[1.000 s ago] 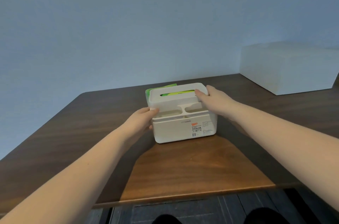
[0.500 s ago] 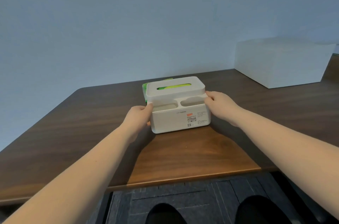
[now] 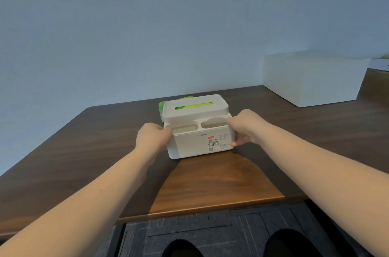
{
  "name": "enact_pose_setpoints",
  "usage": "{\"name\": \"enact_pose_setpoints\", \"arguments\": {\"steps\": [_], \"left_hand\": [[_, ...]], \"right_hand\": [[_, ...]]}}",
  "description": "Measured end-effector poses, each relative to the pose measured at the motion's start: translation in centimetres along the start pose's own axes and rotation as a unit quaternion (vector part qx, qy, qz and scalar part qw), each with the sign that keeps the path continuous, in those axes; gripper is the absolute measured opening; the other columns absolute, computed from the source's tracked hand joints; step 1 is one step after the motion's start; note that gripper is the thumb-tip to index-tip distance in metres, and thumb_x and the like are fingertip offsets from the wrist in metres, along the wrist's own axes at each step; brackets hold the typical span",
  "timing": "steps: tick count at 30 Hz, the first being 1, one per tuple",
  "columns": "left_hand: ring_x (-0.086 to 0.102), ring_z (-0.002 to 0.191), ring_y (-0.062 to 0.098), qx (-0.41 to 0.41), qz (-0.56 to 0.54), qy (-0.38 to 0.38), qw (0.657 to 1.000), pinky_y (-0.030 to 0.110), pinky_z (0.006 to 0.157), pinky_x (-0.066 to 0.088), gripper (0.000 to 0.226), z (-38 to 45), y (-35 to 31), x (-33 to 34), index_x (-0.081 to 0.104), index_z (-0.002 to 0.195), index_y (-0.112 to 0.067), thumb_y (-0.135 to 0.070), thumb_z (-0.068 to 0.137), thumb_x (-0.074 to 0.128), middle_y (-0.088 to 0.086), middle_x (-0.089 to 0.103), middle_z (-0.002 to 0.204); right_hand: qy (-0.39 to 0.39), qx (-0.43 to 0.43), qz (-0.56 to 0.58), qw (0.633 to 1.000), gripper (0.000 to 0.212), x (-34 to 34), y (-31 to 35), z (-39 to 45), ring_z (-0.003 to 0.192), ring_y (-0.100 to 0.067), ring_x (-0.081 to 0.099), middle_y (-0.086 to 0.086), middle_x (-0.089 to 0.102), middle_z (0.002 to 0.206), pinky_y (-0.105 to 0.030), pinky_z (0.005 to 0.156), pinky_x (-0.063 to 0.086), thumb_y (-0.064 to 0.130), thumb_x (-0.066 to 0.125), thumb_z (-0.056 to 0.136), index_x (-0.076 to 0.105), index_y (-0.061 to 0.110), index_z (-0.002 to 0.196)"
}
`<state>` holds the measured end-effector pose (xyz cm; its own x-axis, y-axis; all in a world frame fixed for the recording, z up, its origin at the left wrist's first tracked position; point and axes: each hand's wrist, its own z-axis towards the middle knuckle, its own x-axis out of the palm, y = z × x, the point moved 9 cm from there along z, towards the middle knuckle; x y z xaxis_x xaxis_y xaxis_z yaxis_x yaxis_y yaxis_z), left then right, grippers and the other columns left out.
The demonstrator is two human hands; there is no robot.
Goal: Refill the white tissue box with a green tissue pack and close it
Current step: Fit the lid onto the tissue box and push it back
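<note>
Both hands grip the white tissue box on the desk: left hand and right hand fingers curl closed against its ends, lid on, green tissue pack showing through the slot.

A plain pale blue-grey wall rises behind a dark wood-grain surface. A large white box sits at its far right. Dark grey carpet tiles cover the floor below.

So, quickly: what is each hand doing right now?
Left hand: closed on the tissue box, left end.
Right hand: closed on its right end.
</note>
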<state>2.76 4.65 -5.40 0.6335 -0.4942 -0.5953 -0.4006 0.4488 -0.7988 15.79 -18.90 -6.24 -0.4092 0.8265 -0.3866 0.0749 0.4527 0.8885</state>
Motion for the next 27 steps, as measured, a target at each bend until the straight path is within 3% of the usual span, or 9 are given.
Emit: {"name": "enact_pose_setpoints", "arguments": {"steps": [3, 7, 16, 21, 24, 27], "left_hand": [[0.041, 0.061, 0.02, 0.034, 0.032, -0.001, 0.999, 0.033, 0.059, 0.033, 0.027, -0.1, -1.2, 0.8, 0.042, 0.055, -0.011, -0.023, 0.077, 0.049, 0.011, 0.046, 0.062], [0.041, 0.059, 0.022, 0.06, 0.045, 0.006, 0.997, 0.031, 0.057, 0.032, 0.026, 0.4, -2.9, 2.6, 0.048, 0.059, -0.009, -0.024, 0.08, 0.049, 0.012, 0.05, 0.062], [0.043, 0.058, 0.023, 0.115, 0.069, 0.017, 0.991, 0.031, 0.056, 0.032, 0.029, 2.5, -8.4, 8.3, 0.052, 0.058, -0.008, -0.025, 0.081, 0.051, 0.012, 0.051, 0.06], [0.04, 0.057, 0.027, 0.162, 0.085, 0.021, 0.983, 0.029, 0.05, 0.029, 0.03, 4.5, -12.7, 12.8, 0.054, 0.06, -0.007, -0.025, 0.084, 0.05, 0.011, 0.048, 0.059], [0.037, 0.05, 0.023, 0.16, 0.081, 0.031, 0.983, 0.028, 0.045, 0.025, 0.031, 6.6, -14.6, 16.0, 0.053, 0.062, -0.006, -0.025, 0.086, 0.05, 0.007, 0.043, 0.053], [0.041, 0.054, 0.025, 0.156, 0.065, 0.048, 0.984, 0.026, 0.046, 0.027, 0.028, 8.9, -15.9, 18.9, 0.054, 0.063, -0.006, -0.024, 0.085, 0.05, 0.009, 0.049, 0.058]], "right_hand": [[-0.058, -0.007, -0.026, 0.998, 0.011, -1.4, 0.2, 0.9, 0.087, -0.04, 0.069, -0.022, 0.065, 0.1, -0.046, 0.075, 0.062, -0.011, 0.052, 0.085, 0.057, 0.0, 0.084], [-0.073, -0.002, -0.048, 0.996, 0.026, -3.3, -0.7, 1.7, 0.08, -0.04, 0.071, -0.024, 0.067, 0.095, -0.047, 0.08, 0.061, -0.018, 0.055, 0.078, 0.062, -0.007, 0.101], [-0.128, -0.001, -0.028, 0.991, 0.024, -9.8, -1.4, 4.8, 0.086, -0.041, 0.07, -0.024, 0.066, 0.107, -0.045, 0.072, 0.062, -0.017, 0.053, 0.08, 0.062, -0.005, 0.098], [-0.171, 0.001, -0.009, 0.985, 0.024, -14.0, -2.0, 8.2, 0.076, -0.038, 0.066, -0.023, 0.067, 0.104, -0.047, 0.075, 0.061, -0.019, 0.05, 0.077, 0.059, -0.002, 0.09], [-0.222, -0.009, 0.009, 0.975, 0.013, -16.3, -1.9, 10.3, 0.084, -0.041, 0.069, -0.022, 0.069, 0.101, -0.051, 0.072, 0.061, -0.006, 0.049, 0.081, 0.056, 0.004, 0.079], [-0.252, -0.013, 0.01, 0.968, 0.015, -17.8, -1.5, 12.7, 0.083, -0.043, 0.071, -0.024, 0.069, 0.101, -0.054, 0.073, 0.06, 0.0, 0.05, 0.082, 0.052, 0.007, 0.069]]}}
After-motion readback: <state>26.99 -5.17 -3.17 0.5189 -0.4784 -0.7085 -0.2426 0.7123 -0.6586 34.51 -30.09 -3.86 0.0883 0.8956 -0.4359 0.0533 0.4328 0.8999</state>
